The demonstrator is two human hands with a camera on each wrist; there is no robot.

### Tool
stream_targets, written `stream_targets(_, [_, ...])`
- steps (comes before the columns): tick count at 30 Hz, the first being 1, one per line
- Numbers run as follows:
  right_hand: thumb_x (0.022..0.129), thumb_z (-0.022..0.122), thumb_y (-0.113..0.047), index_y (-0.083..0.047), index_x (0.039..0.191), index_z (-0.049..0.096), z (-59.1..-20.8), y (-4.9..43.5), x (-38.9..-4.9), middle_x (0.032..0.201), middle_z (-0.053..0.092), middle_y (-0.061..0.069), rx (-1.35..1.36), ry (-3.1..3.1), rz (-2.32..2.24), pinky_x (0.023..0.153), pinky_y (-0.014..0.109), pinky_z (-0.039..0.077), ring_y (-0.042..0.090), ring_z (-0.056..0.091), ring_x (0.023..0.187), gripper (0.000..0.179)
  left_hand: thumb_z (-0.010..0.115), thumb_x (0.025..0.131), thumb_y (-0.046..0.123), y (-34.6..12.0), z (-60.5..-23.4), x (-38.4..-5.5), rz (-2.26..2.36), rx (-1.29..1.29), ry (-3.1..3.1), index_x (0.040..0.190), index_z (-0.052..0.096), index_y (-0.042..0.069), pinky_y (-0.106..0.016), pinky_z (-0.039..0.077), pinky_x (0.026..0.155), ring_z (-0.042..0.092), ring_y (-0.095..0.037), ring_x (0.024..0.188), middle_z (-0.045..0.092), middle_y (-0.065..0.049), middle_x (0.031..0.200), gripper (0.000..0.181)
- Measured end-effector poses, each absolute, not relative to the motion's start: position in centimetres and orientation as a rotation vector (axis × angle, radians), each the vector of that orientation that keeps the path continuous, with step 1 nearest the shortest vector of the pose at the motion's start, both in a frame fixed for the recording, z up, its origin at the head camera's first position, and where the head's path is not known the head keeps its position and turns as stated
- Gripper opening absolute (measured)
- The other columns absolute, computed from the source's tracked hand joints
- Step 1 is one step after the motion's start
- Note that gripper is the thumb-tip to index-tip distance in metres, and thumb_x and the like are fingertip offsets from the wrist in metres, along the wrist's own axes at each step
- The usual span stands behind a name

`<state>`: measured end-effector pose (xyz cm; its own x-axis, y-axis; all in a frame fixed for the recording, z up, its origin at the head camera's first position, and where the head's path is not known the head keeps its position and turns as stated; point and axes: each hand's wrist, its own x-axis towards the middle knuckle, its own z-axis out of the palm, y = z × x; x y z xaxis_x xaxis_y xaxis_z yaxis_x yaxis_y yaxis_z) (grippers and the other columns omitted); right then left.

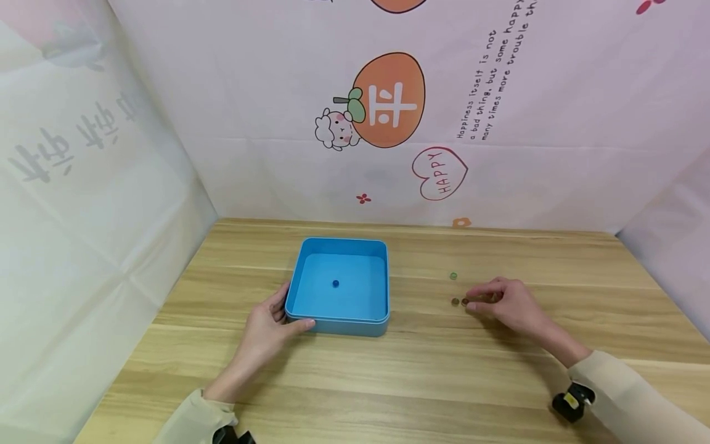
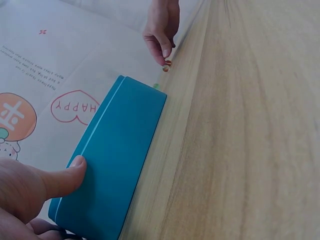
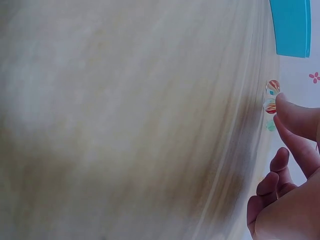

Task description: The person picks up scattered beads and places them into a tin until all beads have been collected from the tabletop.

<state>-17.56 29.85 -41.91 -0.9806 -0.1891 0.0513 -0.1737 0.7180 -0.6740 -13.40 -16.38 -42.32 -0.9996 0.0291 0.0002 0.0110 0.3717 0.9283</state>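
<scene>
My left hand [image 1: 265,330] grips the near left corner of an open blue box [image 1: 344,327], thumb on its front wall and fingers round the left side. One dark blue marble [image 1: 335,283] lies on the box floor. To the right of the box, my right hand [image 1: 513,303] pinches at a clear marble with red-orange swirls [image 3: 270,106], thumb and index fingertips right at its edge. Beside it lies a second swirled marble [image 1: 455,302]. A green marble [image 1: 453,276] rests a little farther back on the table.
The wood-grain table [image 1: 432,382] meets a printed white cloth [image 1: 266,172] hanging behind it. Another cloth [image 1: 72,203] hangs along the left side. Both wrists wear dark devices at the sleeve [image 1: 638,394] cuffs.
</scene>
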Motion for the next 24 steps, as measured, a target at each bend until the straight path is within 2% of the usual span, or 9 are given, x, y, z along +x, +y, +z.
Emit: stream_targets(24, [0.091,0.086,-0.016,-0.009,0.102,0.084,-42.61,30.04,-18.36,0.097,0.07,0.003,-0.392,2.883,-1.128,0.064,0.028,0.044,0.018,0.052,0.08,0.013,0.09,0.087,0.012,-16.46,-42.2,-13.35,1.766,0.042,2.579,0.16,0.033,-0.007,-0.047,0.043,0.112,0.043,-0.038,0.144,0.034,-0.026,0.164,0.095])
